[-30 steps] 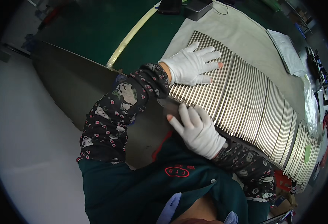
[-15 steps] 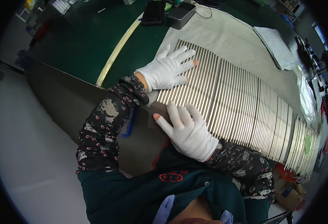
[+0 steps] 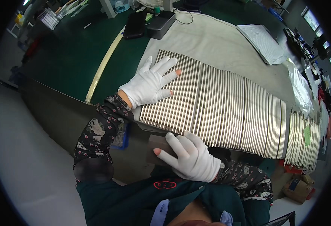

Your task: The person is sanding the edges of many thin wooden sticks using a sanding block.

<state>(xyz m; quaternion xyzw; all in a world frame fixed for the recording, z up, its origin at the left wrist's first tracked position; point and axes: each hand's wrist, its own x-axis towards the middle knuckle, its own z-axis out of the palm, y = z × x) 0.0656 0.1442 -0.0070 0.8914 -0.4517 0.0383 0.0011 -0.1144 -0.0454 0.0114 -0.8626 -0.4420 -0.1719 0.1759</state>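
Note:
A row of slim, shiny metal rods point(image 3: 225, 107) lies side by side on a pale cloth. Over the leftmost rods my left hand point(image 3: 148, 83), in a white glove with some bare fingertips, rests flat with its fingers spread. My right hand point(image 3: 193, 158), gloved likewise, is at the near ends of the rods, by the table's front edge. It grips a brown-grey rectangular block point(image 3: 156, 144) between thumb and fingers. The fingers hide the block's right part. Whether the block touches the rod ends I cannot tell.
Another bunch of thinner rods point(image 3: 295, 145) with a green tag lies at the right. Beyond the rods are a paper stack point(image 3: 261, 43), a clear plastic bag point(image 3: 300, 92), a black phone point(image 3: 135, 25) and a grey box point(image 3: 161, 25). A blue-edged brush-like thing point(image 3: 121, 137) sits below my left forearm.
My right hand has drawn the block back toward my body, away from the rods' near ends. My left hand stays spread on the rods. The whole view has shifted a little.

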